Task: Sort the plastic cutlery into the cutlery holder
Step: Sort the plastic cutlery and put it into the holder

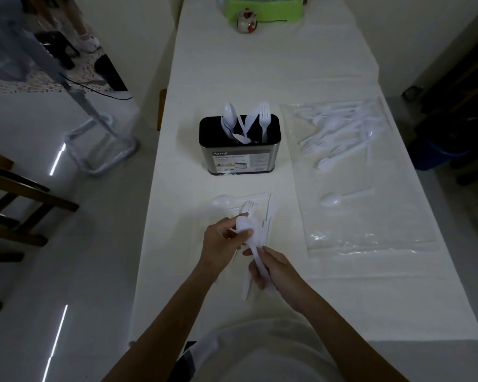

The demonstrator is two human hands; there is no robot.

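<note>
White plastic spoon (243,224) pinched by bowl in L hand (221,241); R hand (273,268) clenched round handles of bundle (245,289) just below. I'd pull spoon free w/ L, hold R tight, then drop it bowl-up beside other spoons (229,114) in holder (240,158), straight beyond grip. Can't tell how many pcs in bundle; holder dividers hidden; motion blur at fingers.

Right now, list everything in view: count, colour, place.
cutlery holder: one, black and steel, centre of table, part filled
cutlery pile: many, white, on clear bag, right
loose spoon: one, white, on bag, nearer
second spoon: one, white, before holder
green tub: one, far end
small jar: one, white and red, by tub
wooden chair: one, brown, floor left
held cutlery: several, white, both hands
left hand: pinches spoon bowl
right hand: grips handles
</note>
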